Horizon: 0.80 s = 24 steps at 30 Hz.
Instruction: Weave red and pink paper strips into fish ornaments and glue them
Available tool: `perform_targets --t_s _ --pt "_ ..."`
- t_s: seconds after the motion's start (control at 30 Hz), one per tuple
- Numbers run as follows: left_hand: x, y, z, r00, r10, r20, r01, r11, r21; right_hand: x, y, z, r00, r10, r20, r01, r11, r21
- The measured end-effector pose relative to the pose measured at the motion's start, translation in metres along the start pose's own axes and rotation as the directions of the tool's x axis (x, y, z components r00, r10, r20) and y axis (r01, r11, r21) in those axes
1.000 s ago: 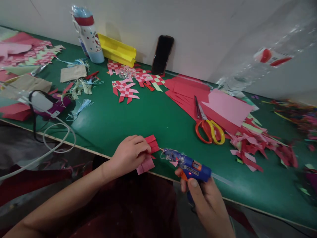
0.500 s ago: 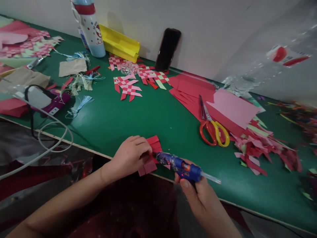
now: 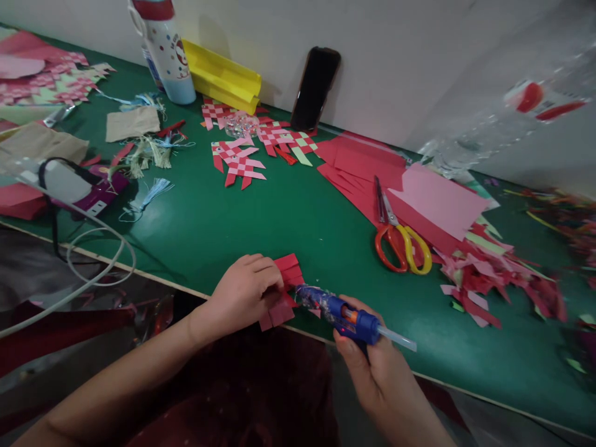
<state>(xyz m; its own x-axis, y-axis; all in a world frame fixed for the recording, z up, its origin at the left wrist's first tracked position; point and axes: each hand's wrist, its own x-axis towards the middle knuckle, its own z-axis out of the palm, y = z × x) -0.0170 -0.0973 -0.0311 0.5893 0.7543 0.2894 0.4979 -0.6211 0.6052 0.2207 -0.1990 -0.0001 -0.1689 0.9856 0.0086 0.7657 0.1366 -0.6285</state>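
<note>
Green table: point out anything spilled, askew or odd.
Cut paper scraps lie strewn in a heap right of the scissors. The glue gun in the right hand has a nozzle crusted with glue. A white cable loops over the near edge of the table.

Even indoor light, soft shadows, blurred and warped right edge.

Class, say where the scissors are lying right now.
In the head view, the scissors lie right of centre on the green table, blades over the red paper, left of the pink sheet.
</note>
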Motion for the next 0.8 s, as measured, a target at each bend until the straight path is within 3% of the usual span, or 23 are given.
perform_targets --t_s 0.53,0.8 --pt "-0.0008 -0.0011 0.0010 1.000 -0.002 0.022 0.002 1.000 0.011 -0.0023 -0.0017 -0.0005 1.000 -0.001 0.015 0.001 1.000 -0.012" --pt "-0.0007 0.0000 -0.0009 1.000 0.010 0.010 -0.010 1.000 0.014 0.0006 -0.0087 -0.0061 0.998 -0.024 -0.054 0.018 0.994 -0.109"
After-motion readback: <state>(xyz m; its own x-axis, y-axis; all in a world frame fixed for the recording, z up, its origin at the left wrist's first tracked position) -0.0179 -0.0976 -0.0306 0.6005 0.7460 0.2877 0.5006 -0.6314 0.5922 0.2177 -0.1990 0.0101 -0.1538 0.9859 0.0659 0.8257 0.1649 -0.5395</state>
